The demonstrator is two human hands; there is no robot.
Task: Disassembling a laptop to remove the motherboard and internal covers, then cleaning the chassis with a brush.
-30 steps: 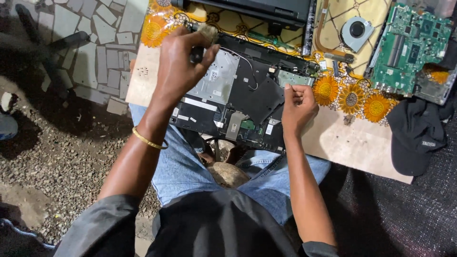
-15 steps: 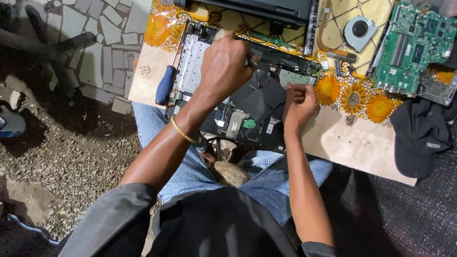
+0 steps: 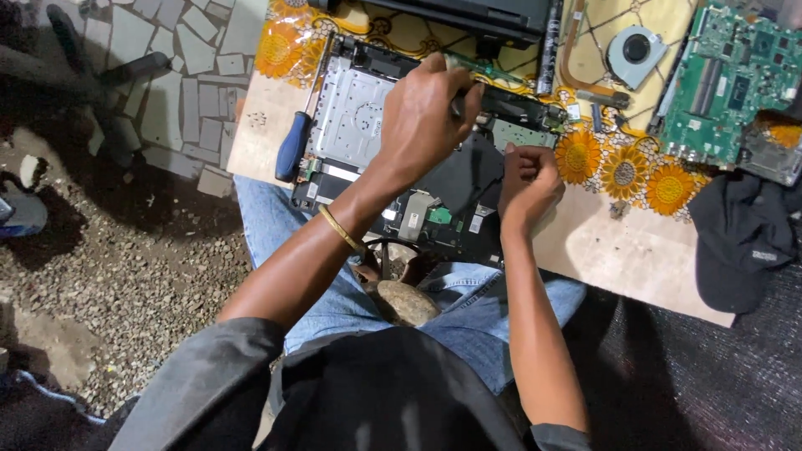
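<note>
An opened black laptop chassis (image 3: 455,188) with a silver plate (image 3: 351,108) lies on the board across my lap. My left hand (image 3: 426,117) reaches over its middle. The fingers are pinched on the end of a thin green strip (image 3: 501,73) at the chassis's far edge. My right hand (image 3: 526,179) is curled into a fist at the chassis's right side, and nothing shows inside it. A blue-handled screwdriver (image 3: 294,144) lies loose along the chassis's left edge, apart from both hands.
The board (image 3: 635,259) carries a sunflower-patterned cloth (image 3: 622,171). On the cloth lie a green circuit board (image 3: 727,75), a round cooling fan (image 3: 635,50) and a black laptop part (image 3: 468,17) at the far edge. A black cap (image 3: 743,242) sits at the right. Gravel and paving lie to the left.
My left hand has moved right from the chassis's left corner to its far middle edge. The blue screwdriver now lies uncovered on the board. My right fist has stayed put.
</note>
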